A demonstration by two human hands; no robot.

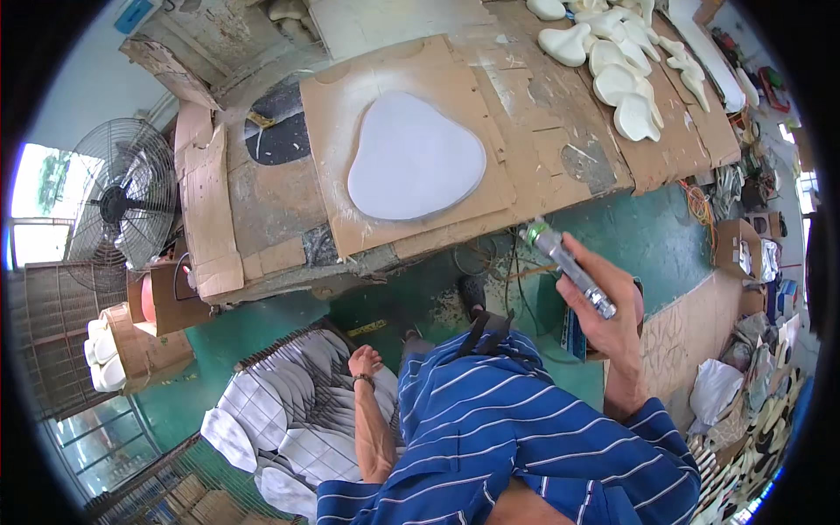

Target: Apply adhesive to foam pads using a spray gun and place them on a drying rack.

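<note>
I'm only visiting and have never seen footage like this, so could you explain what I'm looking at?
There's no robot here, just a person's two bare hands. The camera is worn on the head, looking down; its wide lens bends straight edges. The right hand holds a silvery, tube-shaped tool with a green band. The left hand, seemingly empty, is beside stacked pale pieces. On the cardboard-covered table, a white rounded piece lies on a cardboard sheet; cream pieces sit toward the right.

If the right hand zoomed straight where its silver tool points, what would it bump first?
Probably the cardboard along the bench's front edge, then the white rounded piece; depth is unclear, so the silver tool might pass above.
</note>
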